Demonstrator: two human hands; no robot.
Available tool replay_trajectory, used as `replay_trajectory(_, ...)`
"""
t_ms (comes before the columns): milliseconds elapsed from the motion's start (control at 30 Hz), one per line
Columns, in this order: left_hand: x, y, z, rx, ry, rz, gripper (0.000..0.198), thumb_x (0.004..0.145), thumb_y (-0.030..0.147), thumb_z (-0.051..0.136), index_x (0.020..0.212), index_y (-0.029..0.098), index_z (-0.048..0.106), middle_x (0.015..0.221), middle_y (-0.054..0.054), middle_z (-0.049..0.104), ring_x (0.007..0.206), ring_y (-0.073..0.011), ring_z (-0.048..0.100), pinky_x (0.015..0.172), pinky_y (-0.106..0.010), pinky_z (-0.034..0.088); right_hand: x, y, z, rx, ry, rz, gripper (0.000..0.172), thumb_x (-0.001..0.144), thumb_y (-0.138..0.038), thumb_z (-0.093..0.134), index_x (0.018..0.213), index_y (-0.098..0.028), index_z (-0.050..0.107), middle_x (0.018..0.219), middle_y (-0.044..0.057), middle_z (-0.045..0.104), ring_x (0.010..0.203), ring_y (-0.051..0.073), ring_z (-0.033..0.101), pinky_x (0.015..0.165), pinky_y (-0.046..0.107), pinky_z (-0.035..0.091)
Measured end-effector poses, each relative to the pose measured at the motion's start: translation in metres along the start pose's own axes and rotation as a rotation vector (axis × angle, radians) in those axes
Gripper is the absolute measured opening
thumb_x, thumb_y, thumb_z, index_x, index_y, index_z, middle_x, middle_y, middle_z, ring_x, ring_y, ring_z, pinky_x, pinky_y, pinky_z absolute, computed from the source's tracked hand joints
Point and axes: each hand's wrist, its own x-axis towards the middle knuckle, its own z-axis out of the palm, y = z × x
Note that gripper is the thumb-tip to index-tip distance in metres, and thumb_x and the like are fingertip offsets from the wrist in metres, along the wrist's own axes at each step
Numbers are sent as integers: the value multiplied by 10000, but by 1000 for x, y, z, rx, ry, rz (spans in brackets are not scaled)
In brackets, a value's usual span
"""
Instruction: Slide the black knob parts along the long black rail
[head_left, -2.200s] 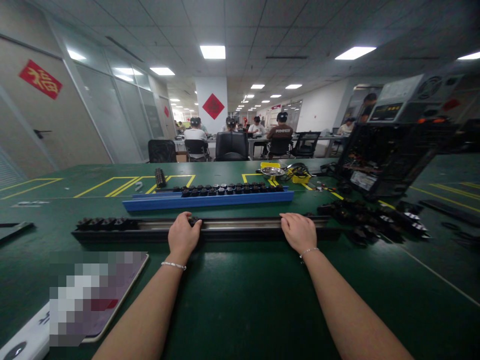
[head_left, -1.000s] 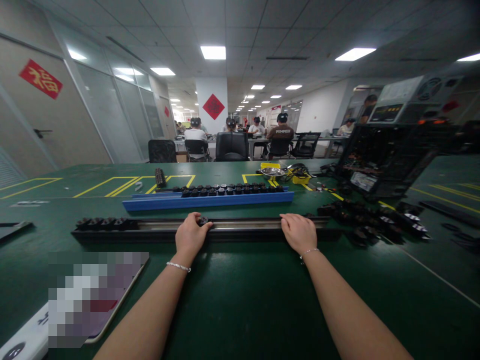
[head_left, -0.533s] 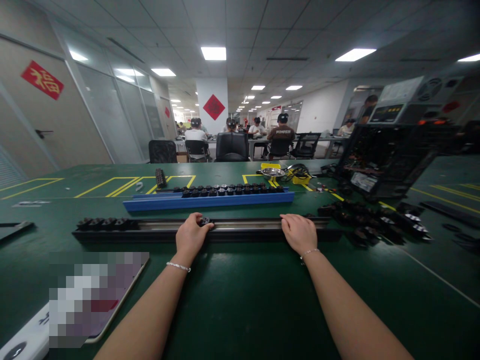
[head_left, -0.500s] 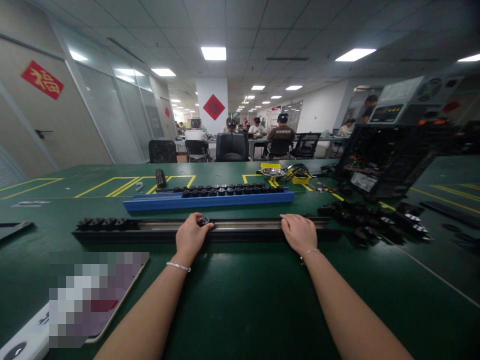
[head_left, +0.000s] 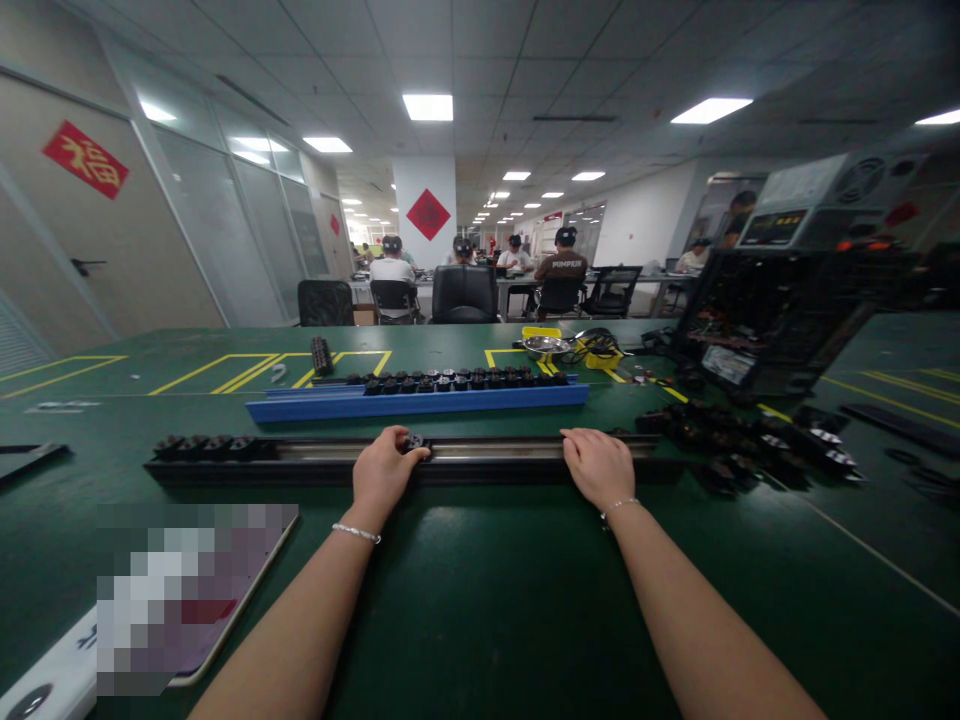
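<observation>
A long black rail (head_left: 495, 458) lies across the green table (head_left: 480, 600) in front of me. My left hand (head_left: 382, 470) rests on its middle, fingers curled round a small black knob-like part (head_left: 412, 441) in the rail's channel. My right hand (head_left: 598, 466) lies further right on the rail, fingers curled over its edge and pressing it down. A row of the same black parts (head_left: 214, 447) sits at the rail's left end.
A blue rail (head_left: 420, 400) carrying several black parts lies behind. A heap of loose black parts (head_left: 742, 440) sits right, by an open computer case (head_left: 780, 315). A tablet (head_left: 187, 590) lies at front left. A metal bowl (head_left: 545, 345) stands behind. People sit at far desks.
My left hand has slid the black part some way to the right along the rail. My right hand has stayed in place.
</observation>
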Motion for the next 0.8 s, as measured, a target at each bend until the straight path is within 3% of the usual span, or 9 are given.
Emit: replay_trajectory(800,-3,8,-1,-60,-51,36,319,746,383,645,1016,222,589,1029,-49,694,975,-203,632,850,-311,463,0,0,0,-6,-8,-9,376,898,-324,332,1050,-245,666,1107,24,667,1073,177,544,868,344,327)
